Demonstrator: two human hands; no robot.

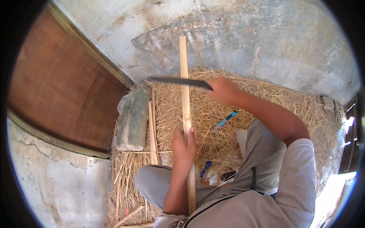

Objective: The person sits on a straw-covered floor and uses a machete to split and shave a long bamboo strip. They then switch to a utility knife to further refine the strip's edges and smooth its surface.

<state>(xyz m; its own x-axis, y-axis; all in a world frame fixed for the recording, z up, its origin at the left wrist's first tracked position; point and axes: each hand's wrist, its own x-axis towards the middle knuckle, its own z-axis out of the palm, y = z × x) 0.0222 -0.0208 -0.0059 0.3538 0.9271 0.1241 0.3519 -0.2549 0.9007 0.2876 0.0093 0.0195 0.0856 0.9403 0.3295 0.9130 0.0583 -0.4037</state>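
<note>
Fingers (185,133) of left hand (183,146) wrapped mid-length around bamboo strip (185,102); right hand (222,89) gripped machete (178,81) handle. Strip judged light, stiff, splintery; best held below blade.

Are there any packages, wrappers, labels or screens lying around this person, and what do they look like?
Wrapped bundle: left of the bamboo strip, on the straw; long greenish roll in clear plastic.
Blue packet: by the left hand, near the knee; small, too blurred to detail.
No signs or screens visible.

left hand (183,146) — fist closed, arm upright | right hand (222,90) — clenched, arm extended forward
</note>
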